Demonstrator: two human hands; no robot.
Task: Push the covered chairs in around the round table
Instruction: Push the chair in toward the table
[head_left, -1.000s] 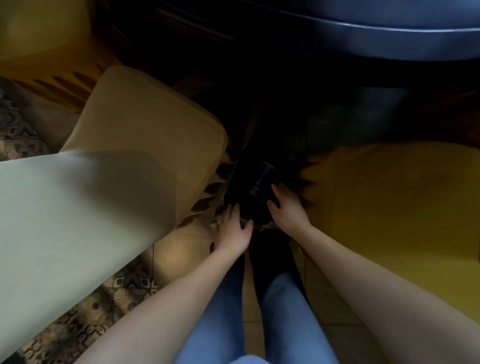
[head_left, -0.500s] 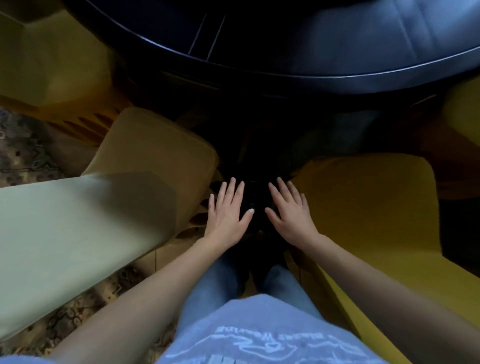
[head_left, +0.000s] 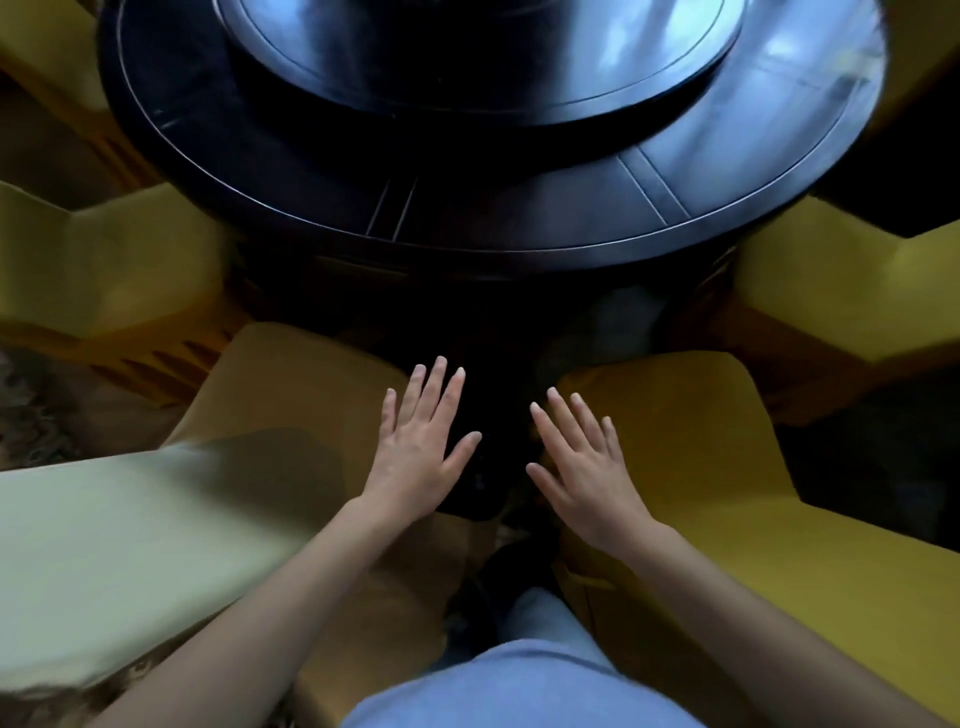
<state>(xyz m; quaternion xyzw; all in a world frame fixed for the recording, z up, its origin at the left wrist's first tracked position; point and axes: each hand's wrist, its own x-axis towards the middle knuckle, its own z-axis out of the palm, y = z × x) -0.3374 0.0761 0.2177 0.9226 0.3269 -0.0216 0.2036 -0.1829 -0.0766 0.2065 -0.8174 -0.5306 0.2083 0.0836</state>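
Yellow-covered chairs flank the person: left chair (head_left: 291, 395) under the left hand (head_left: 421, 452), right chair (head_left: 691, 441) under the right hand (head_left: 582, 467); fingers spread flat, gripping nothing. Round table (head_left: 519, 228) beyond the fingertips.

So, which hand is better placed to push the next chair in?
Probably the left hand: it lies open at the left chair, whose seat reaches nearer the round table. The right hand is open too, over the right chair.
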